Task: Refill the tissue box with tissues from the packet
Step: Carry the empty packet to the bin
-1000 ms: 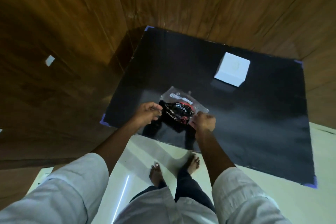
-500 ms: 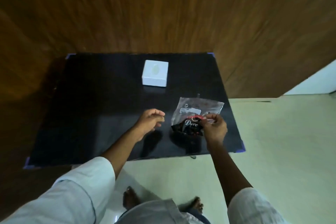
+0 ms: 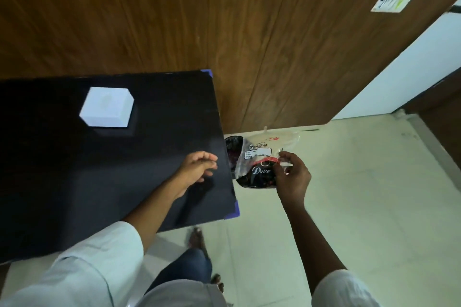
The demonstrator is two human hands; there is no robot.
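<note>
A white tissue box (image 3: 107, 108) stands on the black table (image 3: 62, 169), toward its far side. My right hand (image 3: 291, 177) grips a clear plastic packet (image 3: 259, 157) with black and red print and a white label, held in the air past the table's right edge, above the floor. My left hand (image 3: 197, 169) hovers over the table's right edge with fingers loosely curled, holding nothing. The packet looks mostly flat and its inside cannot be made out.
A dark round bin (image 3: 233, 154) with a black liner sits on the floor under the packet, beside the table's right edge. A wooden wall (image 3: 224, 20) runs behind. Pale floor tiles (image 3: 361, 207) spread to the right. My feet (image 3: 197, 239) stand by the table's corner.
My right hand carried the packet off the table to the right, over the bin. My left hand let go of the packet and stayed at the table's edge. The view swung right.
</note>
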